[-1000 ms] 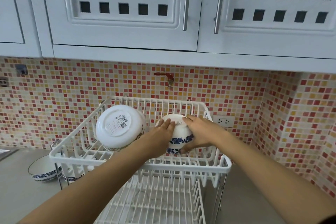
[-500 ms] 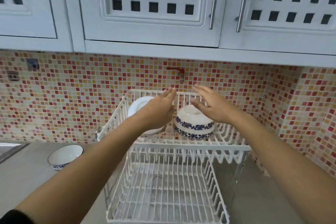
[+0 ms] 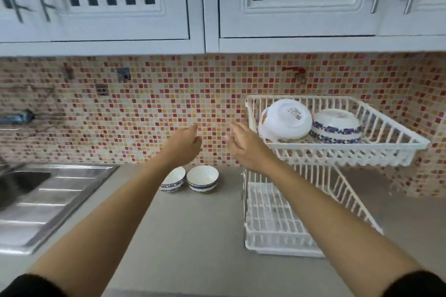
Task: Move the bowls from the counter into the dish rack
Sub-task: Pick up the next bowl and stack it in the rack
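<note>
Both grips are released and empty: the left hand [image 3: 184, 143] and right hand [image 3: 246, 146] hang with fingers loosely spread above two upright blue-rimmed bowls, the left bowl [image 3: 174, 179] and the right bowl [image 3: 202, 178], touching side by side on the grey bench [image 3: 193, 236]. To the right, the white wire dish rack [image 3: 350, 149] carries on its upper tier a large white bowl [image 3: 284, 119] tilted on edge and, just beside it, an upturned blue-patterned bowl [image 3: 336, 125]. A steel sink [image 3: 36, 200] lies at far left.

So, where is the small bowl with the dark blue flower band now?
The small white bowl with the dark blue flower band lies upside down in the white wire rack's upper tier, on the right, beside the large white bowl.
</note>
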`<state>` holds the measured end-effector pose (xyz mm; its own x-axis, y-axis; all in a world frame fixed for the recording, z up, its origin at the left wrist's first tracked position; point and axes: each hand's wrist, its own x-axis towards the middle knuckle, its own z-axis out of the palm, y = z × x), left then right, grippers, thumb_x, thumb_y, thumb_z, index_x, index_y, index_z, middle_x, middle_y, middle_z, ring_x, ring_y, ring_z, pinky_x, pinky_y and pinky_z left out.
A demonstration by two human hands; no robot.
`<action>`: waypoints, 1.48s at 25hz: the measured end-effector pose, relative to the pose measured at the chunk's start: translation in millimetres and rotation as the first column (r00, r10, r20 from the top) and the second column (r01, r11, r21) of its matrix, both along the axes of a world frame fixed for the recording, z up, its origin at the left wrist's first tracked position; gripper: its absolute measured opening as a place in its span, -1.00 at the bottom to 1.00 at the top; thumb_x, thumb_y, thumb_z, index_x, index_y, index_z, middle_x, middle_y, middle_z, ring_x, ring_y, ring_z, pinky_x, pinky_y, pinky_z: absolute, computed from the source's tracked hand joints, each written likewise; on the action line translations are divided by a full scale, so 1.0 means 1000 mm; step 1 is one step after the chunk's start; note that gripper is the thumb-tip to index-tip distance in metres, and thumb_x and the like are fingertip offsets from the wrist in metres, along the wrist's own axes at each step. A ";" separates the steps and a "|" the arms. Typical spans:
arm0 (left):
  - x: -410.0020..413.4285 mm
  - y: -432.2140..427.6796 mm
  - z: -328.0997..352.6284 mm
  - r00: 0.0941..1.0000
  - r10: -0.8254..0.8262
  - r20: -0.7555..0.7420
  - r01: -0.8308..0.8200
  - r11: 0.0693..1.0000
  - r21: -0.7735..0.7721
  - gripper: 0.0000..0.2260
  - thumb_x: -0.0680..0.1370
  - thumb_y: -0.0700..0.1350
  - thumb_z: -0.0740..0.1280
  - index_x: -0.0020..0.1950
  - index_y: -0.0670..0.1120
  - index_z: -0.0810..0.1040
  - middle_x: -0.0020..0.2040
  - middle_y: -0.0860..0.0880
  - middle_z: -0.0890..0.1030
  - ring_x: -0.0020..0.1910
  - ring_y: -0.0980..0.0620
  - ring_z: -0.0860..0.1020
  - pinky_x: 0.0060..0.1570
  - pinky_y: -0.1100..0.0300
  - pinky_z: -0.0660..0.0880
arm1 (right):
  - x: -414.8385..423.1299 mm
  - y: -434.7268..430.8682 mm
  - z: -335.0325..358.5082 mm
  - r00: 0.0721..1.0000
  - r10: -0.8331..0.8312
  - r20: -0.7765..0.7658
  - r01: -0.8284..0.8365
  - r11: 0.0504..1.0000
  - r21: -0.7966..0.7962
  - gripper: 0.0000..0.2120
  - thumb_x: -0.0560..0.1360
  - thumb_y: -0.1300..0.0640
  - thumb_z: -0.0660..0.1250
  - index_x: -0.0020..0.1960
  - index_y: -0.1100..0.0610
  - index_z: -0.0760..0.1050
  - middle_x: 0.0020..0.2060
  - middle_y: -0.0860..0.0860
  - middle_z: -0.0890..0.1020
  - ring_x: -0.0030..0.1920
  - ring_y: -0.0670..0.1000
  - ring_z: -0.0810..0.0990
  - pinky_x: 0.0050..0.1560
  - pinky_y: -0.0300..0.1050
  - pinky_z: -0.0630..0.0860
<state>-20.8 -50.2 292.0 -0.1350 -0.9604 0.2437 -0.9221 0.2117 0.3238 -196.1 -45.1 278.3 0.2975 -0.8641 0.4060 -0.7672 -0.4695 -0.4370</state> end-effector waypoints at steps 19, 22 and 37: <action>0.086 -0.183 -0.227 0.970 0.231 -0.071 -0.180 0.887 0.424 -0.68 0.63 -0.14 0.07 0.19 -0.33 0.48 0.20 -0.28 0.55 0.21 -0.24 0.50 0.16 0.01 0.42 | 0.095 -0.215 -0.235 0.860 -0.470 -0.197 0.509 0.770 0.385 -0.55 0.58 -0.04 0.10 0.30 0.27 0.36 0.24 0.20 0.50 0.25 0.21 0.44 0.17 0.04 0.43; 0.078 -0.232 -0.252 0.984 0.169 -0.054 -0.129 0.894 0.429 -0.71 0.61 -0.24 0.06 0.09 -0.38 0.50 0.13 -0.32 0.57 0.17 -0.27 0.51 0.14 -0.04 0.42 | 0.096 -0.263 -0.257 0.826 -0.531 -0.187 0.554 0.709 0.436 -0.54 0.58 -0.06 0.10 0.30 0.26 0.36 0.24 0.21 0.50 0.24 0.22 0.47 0.20 0.06 0.41; 0.051 -0.270 -0.294 0.862 0.455 -0.222 -0.219 0.730 0.647 -0.55 0.56 -0.16 0.22 0.39 -0.32 0.24 0.34 -0.27 0.46 0.33 -0.22 0.44 0.23 0.09 0.38 | 0.101 -0.300 -0.289 0.754 -0.637 -0.160 0.585 0.541 0.604 -0.66 0.52 0.26 0.21 0.29 0.25 0.36 0.21 0.21 0.54 0.17 0.20 0.55 0.09 -0.05 0.48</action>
<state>30.4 -320.4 -1.9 0.2048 -0.8871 -0.4136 -0.6937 -0.4297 0.5780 -95.1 -345.0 -10.9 -0.4022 -0.8799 -0.2530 -0.7232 0.4748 -0.5016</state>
